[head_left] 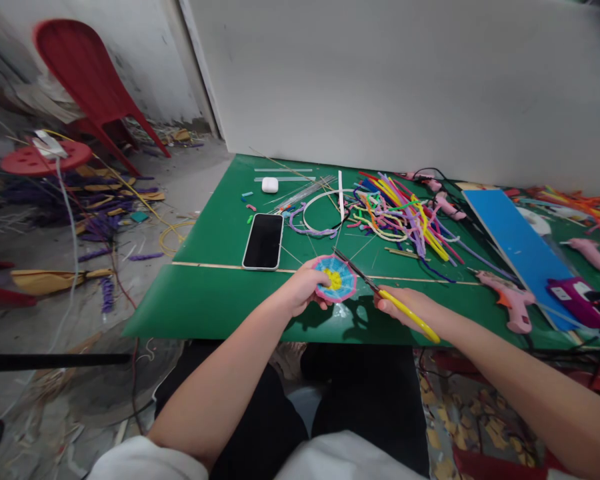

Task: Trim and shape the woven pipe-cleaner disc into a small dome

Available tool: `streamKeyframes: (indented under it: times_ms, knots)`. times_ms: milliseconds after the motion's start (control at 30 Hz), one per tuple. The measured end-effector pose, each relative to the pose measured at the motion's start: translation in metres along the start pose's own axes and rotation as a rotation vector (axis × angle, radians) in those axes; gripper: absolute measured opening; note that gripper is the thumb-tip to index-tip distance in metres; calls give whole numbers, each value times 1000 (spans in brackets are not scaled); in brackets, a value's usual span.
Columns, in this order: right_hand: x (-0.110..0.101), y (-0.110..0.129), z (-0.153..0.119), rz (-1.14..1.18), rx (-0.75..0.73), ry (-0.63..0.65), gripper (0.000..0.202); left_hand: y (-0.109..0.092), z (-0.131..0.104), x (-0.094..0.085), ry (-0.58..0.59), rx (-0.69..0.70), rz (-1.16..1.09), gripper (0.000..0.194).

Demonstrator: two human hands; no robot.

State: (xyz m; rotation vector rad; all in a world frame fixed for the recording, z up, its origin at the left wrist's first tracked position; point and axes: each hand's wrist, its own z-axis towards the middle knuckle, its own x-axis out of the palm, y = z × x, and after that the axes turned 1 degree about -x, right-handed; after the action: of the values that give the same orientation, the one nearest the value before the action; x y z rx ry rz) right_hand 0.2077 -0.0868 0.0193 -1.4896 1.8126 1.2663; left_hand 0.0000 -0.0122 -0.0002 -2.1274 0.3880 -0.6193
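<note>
A round disc (347, 277) with a yellow middle, a blue ring and a pink rim sits in my left hand (307, 287), whose thumb lies on its face. Thin clear spokes stick out past the disc's rim on the far side. My right hand (405, 307) is closed around scissors (410, 315) with yellow handles. Their dark blades point left and reach the disc's upper right edge, close to the spokes. Whether the blades touch a spoke I cannot tell. Both hands are above the near edge of the green table (205, 300).
A phone (263, 241) and a white earphone case (269, 185) lie on the left. Coloured pipe cleaners (420, 213) are heaped beyond my hands. Pink glue guns (517, 303), a blue board (515, 247) and a purple device (573, 300) are on the right.
</note>
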Motion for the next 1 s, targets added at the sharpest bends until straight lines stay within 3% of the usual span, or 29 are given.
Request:
streamKeyframes:
  times_ms: [1000]
  knots:
    - [2, -2, 1, -45, -8, -47, 48, -2, -2, 1, -2, -23, -2, 62]
